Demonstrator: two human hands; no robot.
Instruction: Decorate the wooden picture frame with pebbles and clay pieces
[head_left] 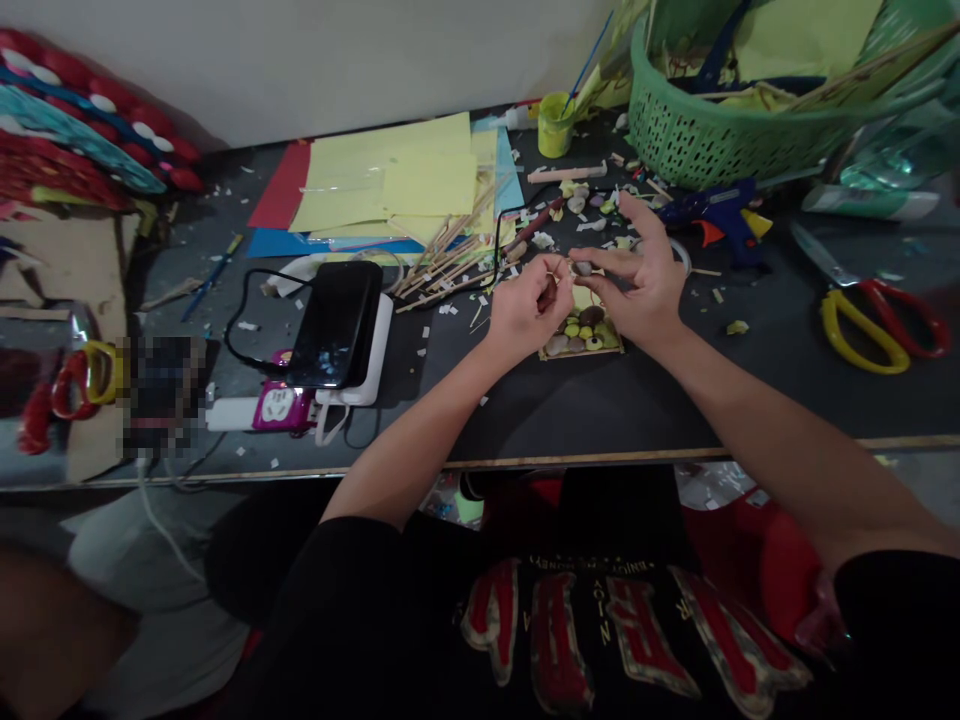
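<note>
Above a small panel [574, 353] covered with yellow-green and brown pebbles [592, 315], both of my hands meet at the fingertips. My right hand [649, 285] pinches a small greyish pebble [582, 268] between thumb and forefinger, its other fingers raised. Close against it, my left hand [529, 305] has its fingers curled in a pinch; whatever is in them is too small to make out. The hands cover the upper part of the panel. Loose painted pebbles [576, 203] and scraps lie just beyond the fingers.
A blue glue gun [739, 225] and scissors [870, 310] lie to the right, below a green basket [697, 150]. Behind are a yellow paint cup [555, 130], coloured paper [360, 180] and thin sticks [450, 255]. At left, a phone [334, 325] rests on a white block; another person sits nearby.
</note>
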